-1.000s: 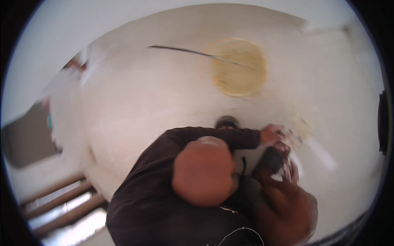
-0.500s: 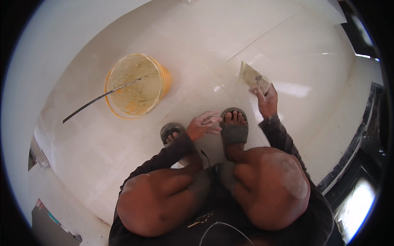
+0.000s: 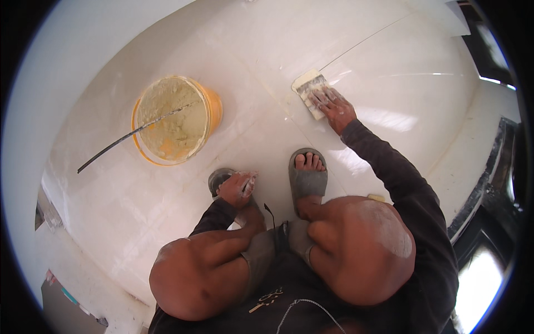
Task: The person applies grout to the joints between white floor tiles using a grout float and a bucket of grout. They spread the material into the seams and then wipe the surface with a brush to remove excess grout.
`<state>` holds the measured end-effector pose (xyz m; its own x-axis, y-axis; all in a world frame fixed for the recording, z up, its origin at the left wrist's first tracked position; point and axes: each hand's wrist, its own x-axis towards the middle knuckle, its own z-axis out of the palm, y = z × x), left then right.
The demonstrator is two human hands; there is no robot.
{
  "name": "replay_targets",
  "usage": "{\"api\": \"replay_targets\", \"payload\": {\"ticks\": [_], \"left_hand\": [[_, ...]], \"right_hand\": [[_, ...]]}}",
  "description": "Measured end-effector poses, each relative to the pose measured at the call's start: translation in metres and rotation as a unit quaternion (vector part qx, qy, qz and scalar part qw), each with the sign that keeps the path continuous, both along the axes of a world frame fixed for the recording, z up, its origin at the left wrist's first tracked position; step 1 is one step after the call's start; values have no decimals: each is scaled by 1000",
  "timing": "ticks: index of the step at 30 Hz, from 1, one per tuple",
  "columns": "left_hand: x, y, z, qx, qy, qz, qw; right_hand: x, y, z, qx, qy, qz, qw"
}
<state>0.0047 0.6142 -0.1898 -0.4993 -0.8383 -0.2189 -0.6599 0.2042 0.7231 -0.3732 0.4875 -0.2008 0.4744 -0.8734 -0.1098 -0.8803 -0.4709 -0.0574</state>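
Observation:
My right hand [image 3: 334, 110] grips a flat putty knife [image 3: 309, 84] and presses it to the tile floor, fingers spread over its plate. Pale paste lies along the blade's far edge, close to a thin dark joint line in the floor. Paste also coats the fingers. Over my left foot, my left hand [image 3: 237, 189] is closed with curled, white-smeared fingers; what they hold, if anything, is hidden. To the left stands a yellow bucket [image 3: 214, 111] of thick cream-coloured paste, with a dark rod [image 3: 114, 146] slanting out over its rim.
Glossy pale tiles [image 3: 261, 61] make up the floor. My sandalled feet [image 3: 308, 181] are planted between bucket and putty knife. A small yellowish piece [image 3: 376, 197] lies beside my right knee. A white wall curves along the left; dark frames [image 3: 481, 183] line the right.
My right hand has moved forward and left, bringing the putty knife flat onto the floor. My left hand has drawn back to the left, and its fingers have curled in.

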Motion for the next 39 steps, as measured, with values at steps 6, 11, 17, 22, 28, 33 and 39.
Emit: {"api": "replay_targets", "payload": {"ticks": [6, 11, 17, 22, 28, 33, 39], "left_hand": [[0, 1, -10, 23, 0, 32, 999], [1, 5, -13, -8, -29, 27, 999], [-1, 5, -15, 25, -68, 17, 997], [-2, 6, -13, 12, -6, 51, 999], [-3, 6, -12, 36, -33, 48, 998], [-4, 3, -15, -33, -37, 33, 998], [4, 15, -18, 62, -87, 26, 994]], "right_hand": [[16, -19, 21, 15, -27, -3, 1000], [23, -17, 12, -19, -47, -21, 999], [-18, -14, -4, -46, -50, -34, 997], [-46, -28, -13, 11, -7, -46, 999], [-83, -37, -15, -19, 23, -52, 998], [-109, -55, -22, 72, 115, -39, 990], [-116, -54, -23, -4, 36, -85, 996]]}}
